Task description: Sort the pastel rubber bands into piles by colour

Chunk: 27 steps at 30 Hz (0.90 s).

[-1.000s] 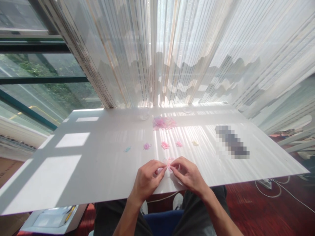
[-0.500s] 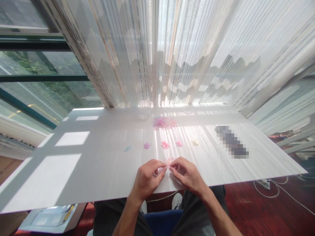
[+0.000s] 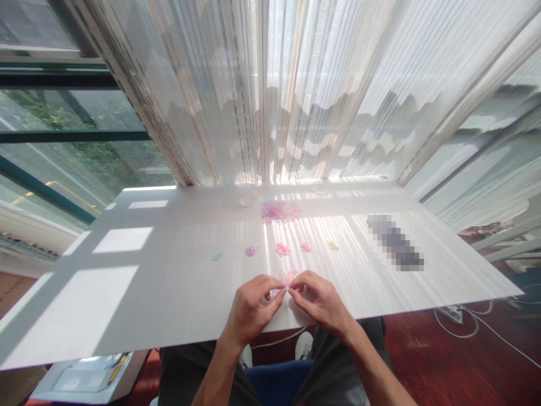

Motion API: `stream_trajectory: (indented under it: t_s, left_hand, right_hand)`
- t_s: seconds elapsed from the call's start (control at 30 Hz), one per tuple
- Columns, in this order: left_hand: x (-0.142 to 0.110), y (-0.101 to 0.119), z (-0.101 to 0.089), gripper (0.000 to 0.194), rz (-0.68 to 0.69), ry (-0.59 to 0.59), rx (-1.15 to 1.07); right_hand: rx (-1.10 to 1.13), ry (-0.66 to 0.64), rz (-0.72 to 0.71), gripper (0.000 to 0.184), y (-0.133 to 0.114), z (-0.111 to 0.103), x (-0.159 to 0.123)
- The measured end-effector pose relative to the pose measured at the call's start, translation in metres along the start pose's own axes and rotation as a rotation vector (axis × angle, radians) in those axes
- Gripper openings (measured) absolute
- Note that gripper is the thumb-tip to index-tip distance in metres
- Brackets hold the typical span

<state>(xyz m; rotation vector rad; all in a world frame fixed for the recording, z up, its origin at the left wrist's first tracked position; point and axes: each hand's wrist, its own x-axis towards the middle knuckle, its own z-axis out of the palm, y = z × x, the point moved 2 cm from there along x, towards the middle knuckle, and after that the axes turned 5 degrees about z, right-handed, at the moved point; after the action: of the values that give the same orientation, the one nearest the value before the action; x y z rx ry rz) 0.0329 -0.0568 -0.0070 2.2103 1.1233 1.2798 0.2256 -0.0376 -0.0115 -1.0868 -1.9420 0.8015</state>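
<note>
My left hand and my right hand are both closed in a pinch, fingertips meeting close to the front edge of the white table. Whatever sits between them is too small to make out. Just beyond the fingertips lies a pink pile of small thin pieces, partly hidden by my hands. Farther off, small heaps form a row: a blue heap, a purple heap, a coral-pink heap, a pink heap and a pale yellow heap. They look like little rubber bands.
A larger pink mixed pile lies behind the row. Near the back edge stand a clear round dish and a clear round lid-like piece. A blurred-out dark object rests on the right. Striped curtains hang behind the table.
The view has shifted very slightly. Both hands keep their pinch at nearly the same spot, and the heaps look unchanged.
</note>
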Motion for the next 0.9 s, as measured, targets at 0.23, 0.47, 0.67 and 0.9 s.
stream_trajectory:
  t_s: [0.23, 0.47, 0.67, 0.9]
  left_hand:
    - [-0.0007, -0.0002, 0.0004, 0.006, 0.001, -0.011, 0.006]
    - [-0.0003, 0.0003, 0.0006, 0.009, 0.004, -0.028, 0.001]
    - [0.0001, 0.0008, 0.0005, 0.007, -0.004, -0.025, 0.025]
    - [0.0001, 0.0015, 0.0011, 0.006, 0.0, -0.035, 0.016]
  right_hand:
    - [-0.011, -0.006, -0.011, 0.005, -0.0013, -0.0005, -0.0009]
    - [-0.003, -0.001, -0.017, 0.004, -0.0026, -0.0014, -0.0005]
    - [0.013, 0.018, -0.026, 0.007, -0.0025, -0.002, -0.0006]
    - [0.039, 0.007, -0.021, 0.006, -0.0025, -0.0032, -0.0012]
